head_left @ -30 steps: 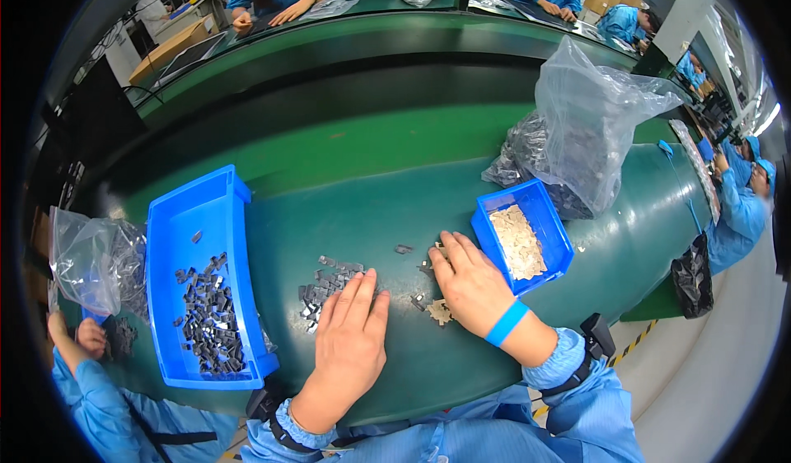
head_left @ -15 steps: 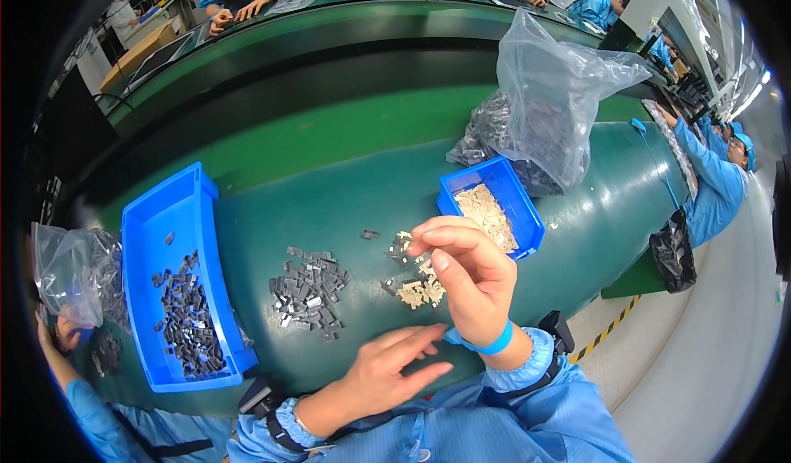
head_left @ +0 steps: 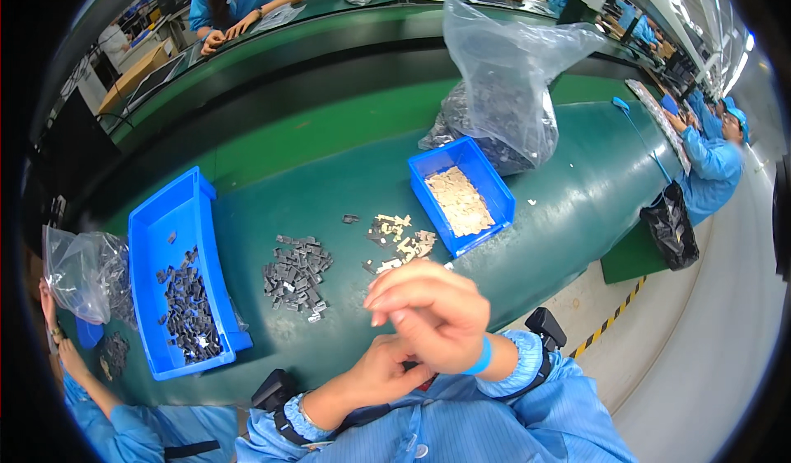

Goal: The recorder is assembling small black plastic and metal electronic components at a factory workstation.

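Many dark clip-like parts (head_left: 194,315) fill the lower half of a large blue tray (head_left: 169,208); beside it, a loose dark heap (head_left: 298,273) lies on the green bench (head_left: 247,232). The left hand (head_left: 379,372) has its fingers partly hidden; I cannot tell their grip. Loose beige pieces (head_left: 416,246) lie mixed with dark ones, so a careless sweep could contaminate the small blue bin (head_left: 492,175). Before them, the right hand (head_left: 430,311) curls, thumb apart from fingers.

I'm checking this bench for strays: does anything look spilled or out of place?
Yes: one small dark-grey rectangular piece lies alone on the green worktop, apart from the heap of dark-grey pieces. Also, a tiny white speck sits by itself right of the small blue plastic bin.
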A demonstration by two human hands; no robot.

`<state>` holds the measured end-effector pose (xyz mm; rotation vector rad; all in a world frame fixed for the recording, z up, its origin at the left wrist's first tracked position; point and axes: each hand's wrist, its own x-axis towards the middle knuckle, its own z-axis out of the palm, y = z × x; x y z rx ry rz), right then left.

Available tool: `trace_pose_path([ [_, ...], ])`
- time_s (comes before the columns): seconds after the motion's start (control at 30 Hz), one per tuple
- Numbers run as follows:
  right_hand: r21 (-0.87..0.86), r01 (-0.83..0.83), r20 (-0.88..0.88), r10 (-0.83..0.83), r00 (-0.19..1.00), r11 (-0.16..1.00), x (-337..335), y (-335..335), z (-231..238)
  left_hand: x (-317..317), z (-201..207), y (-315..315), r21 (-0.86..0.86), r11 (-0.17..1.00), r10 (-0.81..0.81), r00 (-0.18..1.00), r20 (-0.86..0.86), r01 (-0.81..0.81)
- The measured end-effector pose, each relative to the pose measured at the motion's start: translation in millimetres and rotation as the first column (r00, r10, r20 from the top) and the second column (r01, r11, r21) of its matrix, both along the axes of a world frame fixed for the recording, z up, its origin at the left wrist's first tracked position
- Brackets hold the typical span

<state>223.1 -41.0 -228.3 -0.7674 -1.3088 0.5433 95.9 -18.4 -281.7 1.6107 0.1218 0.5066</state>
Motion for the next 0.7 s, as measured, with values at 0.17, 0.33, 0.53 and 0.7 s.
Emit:
trace_pose_path([
  [0.17,0.008,-0.119,-0.169,0.119,0.978,0.993,-6.3,-12.3,0.6,-5.1,-7.8,-10.1,0.061,0.994,0.09,0.996,0.013,-0.09],
  [0.33,-0.013,-0.151,-0.087,0.149,0.985,0.988,-9.4,-26.2,2.8,-1.2,-0.3,-24.2,0.046,0.964,0.257,0.963,0.084,-0.262],
  [0.53,0.043,-0.601,-0.774,0.407,0.485,0.798,-12.5,-33.3,-3.1,-3.6,2.7,-20.5,0.243,0.965,0.097,0.995,0.004,-0.095],
  [0.7,0.415,-0.802,-0.887,0.388,-0.251,0.43,-32.5,-51.7,7.4,-7.3,-18.1,-34.1,-0.09,0.98,0.183,0.98,0.084,-0.175],
])
